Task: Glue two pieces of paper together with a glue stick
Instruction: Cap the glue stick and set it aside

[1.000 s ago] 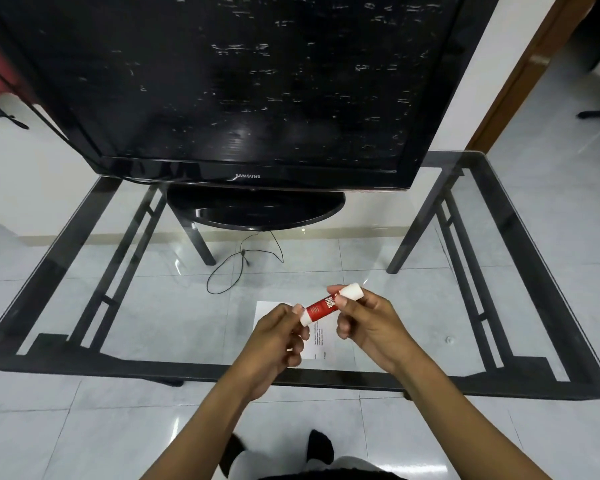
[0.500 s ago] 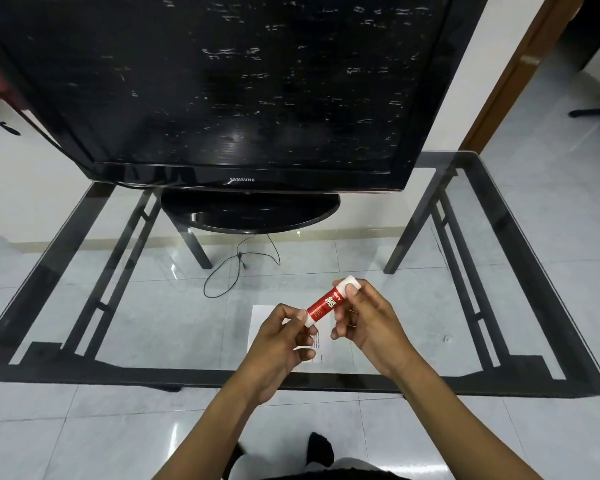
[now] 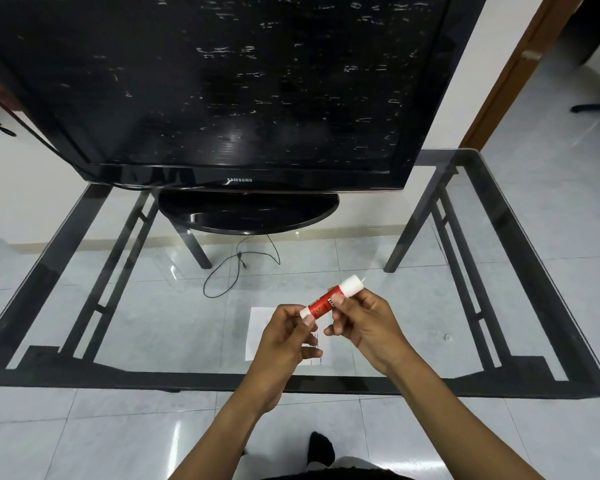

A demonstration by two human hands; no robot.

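Both hands pinch one red-and-white glue stick (image 3: 329, 301) above the glass table (image 3: 125, 327) — left hand (image 3: 284, 337) closed on its lower white end, right hand (image 3: 364, 323) gripping the red barrel, cap on. White paper (image 3: 257, 332) lies flat beneath the hands.

This looks like a room in a home, likely a living room. A large black Samsung television (image 3: 229, 81) stands on its oval base (image 3: 248, 211) at the far side of a glass-topped table (image 3: 84, 323) with a dark metal frame. Through the glass shows a floor of glossy pale tiles (image 3: 101, 427), where a thin black cable (image 3: 236, 268) lies looped. Behind are a plain white wall (image 3: 21, 188) and a brown wooden door frame (image 3: 510, 64).
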